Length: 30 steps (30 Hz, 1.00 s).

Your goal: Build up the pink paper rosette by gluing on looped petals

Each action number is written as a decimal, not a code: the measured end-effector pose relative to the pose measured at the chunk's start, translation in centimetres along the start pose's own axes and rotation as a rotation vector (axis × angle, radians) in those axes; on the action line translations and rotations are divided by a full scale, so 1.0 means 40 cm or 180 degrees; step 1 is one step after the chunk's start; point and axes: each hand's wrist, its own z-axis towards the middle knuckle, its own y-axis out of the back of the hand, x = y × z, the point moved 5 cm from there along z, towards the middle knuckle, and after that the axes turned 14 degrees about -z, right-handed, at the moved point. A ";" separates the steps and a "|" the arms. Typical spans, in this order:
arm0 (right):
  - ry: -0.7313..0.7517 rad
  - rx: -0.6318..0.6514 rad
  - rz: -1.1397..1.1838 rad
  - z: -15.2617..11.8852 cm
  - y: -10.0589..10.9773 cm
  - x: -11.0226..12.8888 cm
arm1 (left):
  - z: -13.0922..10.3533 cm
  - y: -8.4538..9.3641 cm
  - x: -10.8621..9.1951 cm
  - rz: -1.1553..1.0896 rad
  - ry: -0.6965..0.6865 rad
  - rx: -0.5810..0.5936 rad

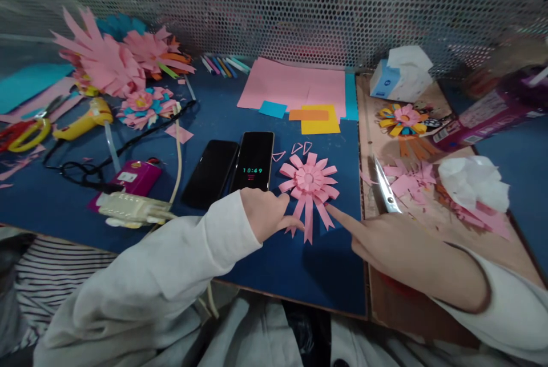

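Paper flower (309, 180), tails (308, 221) nearward, seemingly flat

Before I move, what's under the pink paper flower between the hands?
Blue tabletop shows around the pink paper flower and between its lower strips; anything directly beneath is covered. The left hand hides part of the leftmost strip.

Just beyond our left fingers (280, 202) we see a lit phone (255, 156) reading 10:49, with a dark phone (210, 173) beside it, farther left. Well left of those fingers lie a pale power strip (132, 208) and, just behind it, a purple box (145, 176). Well beyond and to the right of our right fingers (342, 220), we find a tissue box (398, 83), a tilted purple bottle (492, 113) and a crumpled white tissue (473, 184).
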 end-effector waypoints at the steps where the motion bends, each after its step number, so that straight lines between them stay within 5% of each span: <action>1: -0.0026 -0.0032 0.0009 0.003 0.000 -0.004 | 0.001 0.000 0.001 -0.0016 0.0005 0.0030; 6: -0.0170 -0.0221 0.0179 0.005 -0.009 -0.019 | 0.002 -0.001 0.002 -0.0014 -0.0027 0.0051; 17: -0.1201 -0.0434 0.0747 0.083 -0.031 -0.128 | 0.010 0.073 0.072 -0.0061 0.0394 -0.0832; 30: -0.1152 -0.0266 0.1058 0.114 -0.076 -0.149 | 0.030 0.060 0.089 -0.0071 0.0434 -0.0573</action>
